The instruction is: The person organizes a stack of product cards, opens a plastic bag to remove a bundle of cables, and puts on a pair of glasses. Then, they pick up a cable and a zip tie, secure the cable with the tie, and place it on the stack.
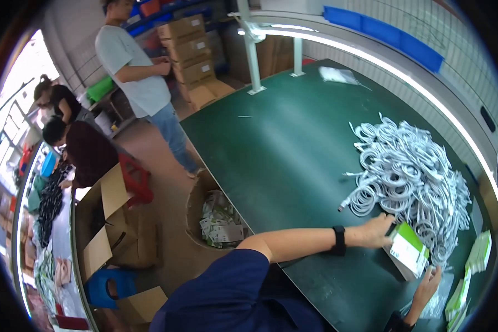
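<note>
My left hand (pixel 375 231), with a black band on its wrist, is closed at the upper left edge of a green and white box (pixel 406 255). A small dark thing shows at its fingertips. The box sits tilted on the green table, just in front of a big heap of coiled white cables (pixel 406 166). To the right of the box, my right hand (pixel 427 286) is closed, its fingertips at the lower end of a coiled white cable (pixel 441 252). The exact grip of the right fingers is small and partly hidden.
More green and white boxes (pixel 470 276) line the right edge, near a clear plastic bag (pixel 441 293). A white packet (pixel 337 76) lies at the table's far end. Left of the table stands a carton (pixel 196 213) of printed packaging; several people work beyond.
</note>
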Action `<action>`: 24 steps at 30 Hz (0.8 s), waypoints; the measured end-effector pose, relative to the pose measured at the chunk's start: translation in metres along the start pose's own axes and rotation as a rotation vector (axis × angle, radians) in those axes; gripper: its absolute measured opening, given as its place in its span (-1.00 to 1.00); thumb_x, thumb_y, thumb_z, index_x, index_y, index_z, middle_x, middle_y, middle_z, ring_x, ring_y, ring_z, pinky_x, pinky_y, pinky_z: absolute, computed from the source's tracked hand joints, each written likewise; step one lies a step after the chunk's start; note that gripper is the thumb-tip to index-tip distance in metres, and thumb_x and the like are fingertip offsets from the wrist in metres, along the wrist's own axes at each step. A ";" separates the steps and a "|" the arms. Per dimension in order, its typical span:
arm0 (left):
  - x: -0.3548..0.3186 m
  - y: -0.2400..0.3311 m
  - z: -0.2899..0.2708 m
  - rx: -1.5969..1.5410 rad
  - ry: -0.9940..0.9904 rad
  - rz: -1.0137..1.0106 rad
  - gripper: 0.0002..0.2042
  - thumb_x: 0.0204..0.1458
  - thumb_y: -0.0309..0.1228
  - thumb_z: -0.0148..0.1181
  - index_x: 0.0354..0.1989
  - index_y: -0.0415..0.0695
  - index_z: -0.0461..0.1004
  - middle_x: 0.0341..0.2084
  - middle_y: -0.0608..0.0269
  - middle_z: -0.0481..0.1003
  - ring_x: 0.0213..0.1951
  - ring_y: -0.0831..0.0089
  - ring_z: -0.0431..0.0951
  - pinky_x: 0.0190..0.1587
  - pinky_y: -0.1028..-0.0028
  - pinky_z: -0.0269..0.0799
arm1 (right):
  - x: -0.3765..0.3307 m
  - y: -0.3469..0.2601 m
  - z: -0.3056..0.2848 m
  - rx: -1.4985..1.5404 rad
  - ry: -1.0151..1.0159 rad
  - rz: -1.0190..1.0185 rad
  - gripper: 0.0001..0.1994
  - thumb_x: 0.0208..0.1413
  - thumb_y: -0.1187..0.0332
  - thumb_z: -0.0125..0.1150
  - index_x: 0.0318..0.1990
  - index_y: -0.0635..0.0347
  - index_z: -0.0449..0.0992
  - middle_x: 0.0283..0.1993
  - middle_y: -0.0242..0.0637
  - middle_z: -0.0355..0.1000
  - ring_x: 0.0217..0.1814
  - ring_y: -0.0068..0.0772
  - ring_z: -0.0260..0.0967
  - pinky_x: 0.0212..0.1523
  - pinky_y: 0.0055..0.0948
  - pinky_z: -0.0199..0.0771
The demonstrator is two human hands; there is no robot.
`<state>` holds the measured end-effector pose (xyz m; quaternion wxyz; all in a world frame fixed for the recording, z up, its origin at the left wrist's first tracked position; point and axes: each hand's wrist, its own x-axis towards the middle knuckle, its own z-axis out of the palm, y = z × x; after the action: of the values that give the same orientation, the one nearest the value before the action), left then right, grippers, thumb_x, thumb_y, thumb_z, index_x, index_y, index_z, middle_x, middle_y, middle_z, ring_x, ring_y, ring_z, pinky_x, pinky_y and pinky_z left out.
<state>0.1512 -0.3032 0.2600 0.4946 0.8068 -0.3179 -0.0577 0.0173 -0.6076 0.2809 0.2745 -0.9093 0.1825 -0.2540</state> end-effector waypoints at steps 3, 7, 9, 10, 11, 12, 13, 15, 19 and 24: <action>0.006 -0.001 0.012 -0.062 0.067 0.228 -0.23 -0.18 -0.28 0.34 0.22 -0.31 0.11 -0.11 -0.25 0.32 0.00 -0.12 0.36 0.06 0.15 0.31 | 0.009 0.030 0.013 -0.012 -0.148 0.001 -0.50 0.31 0.18 -0.03 0.21 0.45 0.25 0.11 0.11 0.35 0.11 -0.06 0.35 0.15 -0.27 0.28; 0.014 0.028 0.009 -0.032 -0.091 0.134 -0.16 -0.27 -0.28 0.40 0.23 -0.32 0.12 -0.13 -0.22 0.32 -0.01 -0.08 0.34 0.08 0.19 0.30 | 0.019 0.035 0.028 -0.069 -0.216 0.028 -0.49 0.31 0.14 -0.08 0.18 0.48 0.28 0.08 0.16 0.35 0.10 -0.03 0.34 0.13 -0.27 0.28; 0.016 0.020 0.016 -0.055 -0.088 0.126 -0.14 -0.30 -0.27 0.41 0.23 -0.32 0.13 -0.12 -0.22 0.31 -0.02 -0.07 0.33 0.08 0.20 0.30 | 0.018 0.031 0.035 -0.038 -0.170 -0.022 -0.50 0.32 0.14 -0.09 0.13 0.49 0.31 0.03 0.16 0.38 0.04 -0.03 0.35 0.08 -0.26 0.30; 0.016 0.017 0.019 -0.082 -0.087 0.116 -0.12 -0.32 -0.26 0.43 0.23 -0.31 0.14 -0.12 -0.21 0.30 -0.02 -0.07 0.32 0.08 0.21 0.30 | 0.016 0.029 0.037 -0.011 -0.125 -0.069 -0.51 0.32 0.13 -0.10 0.09 0.50 0.35 -0.03 0.17 0.40 -0.01 -0.03 0.37 0.03 -0.25 0.31; 0.018 0.014 0.021 -0.109 -0.087 0.106 -0.10 -0.35 -0.25 0.45 0.24 -0.30 0.14 -0.11 -0.21 0.29 -0.03 -0.06 0.32 0.08 0.22 0.30 | 0.014 0.027 0.039 0.015 -0.080 -0.115 -0.51 0.32 0.12 -0.12 0.05 0.51 0.38 -0.08 0.17 0.43 -0.06 -0.03 0.39 -0.02 -0.24 0.33; 0.020 0.010 0.022 -0.109 -0.090 0.107 -0.10 -0.35 -0.25 0.45 0.24 -0.30 0.14 -0.11 -0.21 0.29 -0.03 -0.06 0.32 0.08 0.22 0.30 | 0.014 0.024 0.039 0.016 -0.079 -0.113 -0.51 0.32 0.12 -0.12 0.05 0.51 0.38 -0.08 0.17 0.43 -0.06 -0.03 0.39 -0.02 -0.24 0.33; 0.017 0.014 0.018 -0.080 -0.100 0.129 -0.08 -0.37 -0.24 0.47 0.24 -0.29 0.15 -0.10 -0.21 0.28 -0.02 -0.06 0.31 0.08 0.21 0.30 | 0.015 0.018 0.034 0.048 -0.144 -0.072 -0.52 0.32 0.13 -0.12 0.00 0.52 0.40 -0.14 0.16 0.44 -0.13 -0.03 0.39 -0.07 -0.23 0.34; 0.012 0.020 0.012 -0.022 -0.114 0.173 -0.05 -0.41 -0.20 0.49 0.24 -0.27 0.16 -0.06 -0.21 0.25 0.00 -0.06 0.29 0.07 0.20 0.29 | 0.015 0.005 0.028 0.116 -0.273 0.004 -0.53 0.32 0.15 -0.11 -0.10 0.53 0.44 -0.27 0.14 0.47 -0.25 -0.03 0.39 -0.18 -0.20 0.35; 0.011 0.023 0.017 0.030 -0.127 0.149 -0.02 -0.46 -0.22 0.53 0.25 -0.25 0.16 -0.02 -0.20 0.23 0.02 -0.08 0.27 0.10 0.16 0.28 | 0.008 -0.007 0.030 0.056 -0.187 -0.059 -0.55 0.31 0.16 -0.10 -0.15 0.53 0.46 -0.38 0.09 0.47 -0.38 -0.07 0.36 -0.28 -0.17 0.32; -0.002 0.035 0.021 0.143 -0.088 0.243 -0.05 -0.43 -0.28 0.54 0.24 -0.25 0.18 -0.01 -0.19 0.23 0.03 -0.10 0.27 0.13 0.14 0.27 | 0.003 -0.010 0.028 0.123 -0.157 -0.055 -0.57 0.32 0.19 -0.12 -0.23 0.52 0.44 -0.41 0.11 0.41 -0.41 -0.09 0.29 -0.30 -0.14 0.27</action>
<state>0.1252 -0.3287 0.2786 0.4250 0.7923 -0.4377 -0.0101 0.0375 -0.5896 0.2681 0.3362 -0.9125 0.1196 -0.2002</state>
